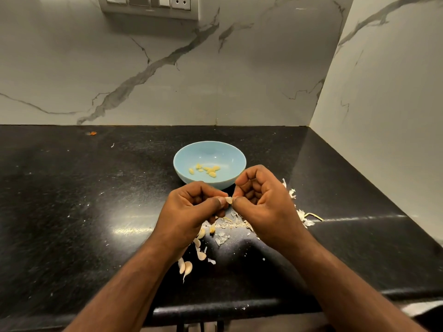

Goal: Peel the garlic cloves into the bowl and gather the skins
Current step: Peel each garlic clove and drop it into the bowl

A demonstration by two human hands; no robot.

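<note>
A light blue bowl (227, 156) stands on the black counter and holds several peeled yellow garlic cloves (208, 170). Just in front of it, my left hand (191, 207) and my right hand (261, 200) meet, and both pinch one small garlic clove (229, 200) between thumbs and fingertips. Under and between my hands lie loose white skins (221, 238). Several unpeeled cloves (187, 267) lie beside my left forearm. More skins and a dry stem (305, 218) lie to the right of my right hand.
The black granite counter (84, 212) runs to a marble wall at the back and another on the right. Its front edge (215, 307) is close below my forearms. A small orange scrap (92, 133) lies far left by the wall.
</note>
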